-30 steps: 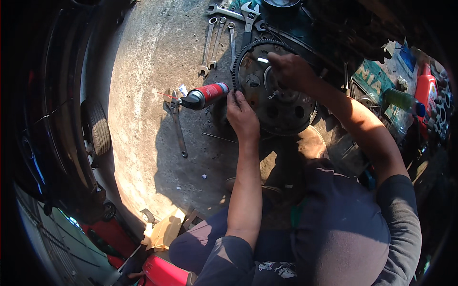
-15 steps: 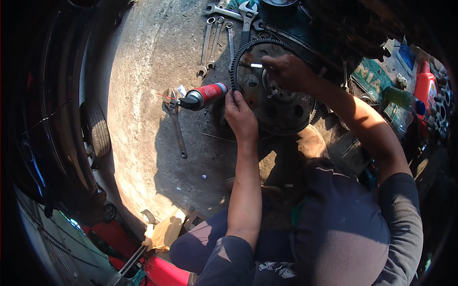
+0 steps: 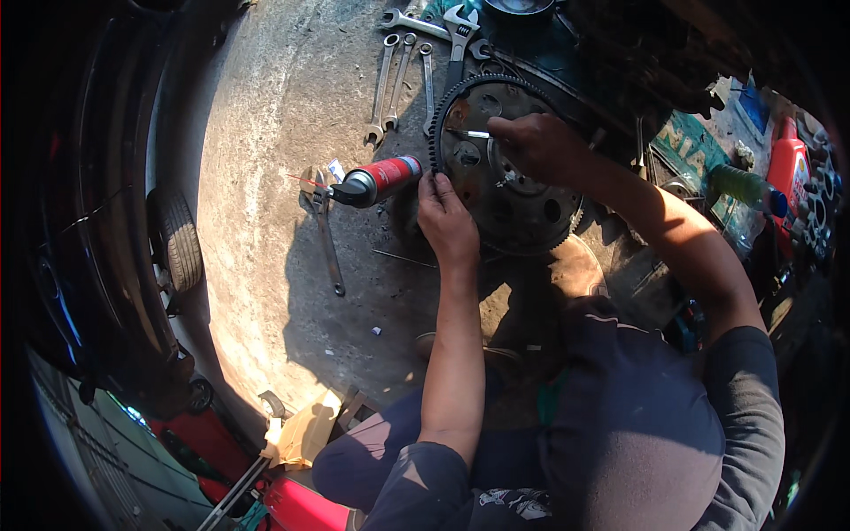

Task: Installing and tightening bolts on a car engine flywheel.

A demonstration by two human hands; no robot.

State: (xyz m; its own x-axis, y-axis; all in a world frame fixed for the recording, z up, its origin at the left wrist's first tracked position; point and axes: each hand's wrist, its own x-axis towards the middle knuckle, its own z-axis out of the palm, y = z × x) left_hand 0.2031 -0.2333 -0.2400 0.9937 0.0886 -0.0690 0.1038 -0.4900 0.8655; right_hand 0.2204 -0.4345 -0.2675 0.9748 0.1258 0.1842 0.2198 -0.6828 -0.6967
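A toothed flywheel (image 3: 496, 208) stands tilted in front of me, dark grey with round holes and rusty patches. My left hand (image 3: 448, 212) grips its toothed rim at the near left, thumb and fingers pinched together. Over the flywheel's upper part, my right hand (image 3: 531, 146) is closed on a slim brush-like tool (image 3: 474, 134) with a bright metal sleeve. Its dark tip points left against the flywheel's face; the handle is hidden in my fist. Beside my left hand lies a red spray can (image 3: 390, 177) with a black nozzle and a thin red straw.
An adjustable wrench (image 3: 328, 243) lies left of the can. Several combination wrenches (image 3: 381, 93) and a larger adjustable wrench (image 3: 459, 40) lie beyond. At right are a red jug (image 3: 786, 164) and a green bottle (image 3: 737, 181). A tyre (image 3: 180, 239) and dark vehicle stand far left.
My right hand has shifted slightly down, and the tool's tip has moved across the flywheel's upper face. My left hand keeps its grip on the rim.
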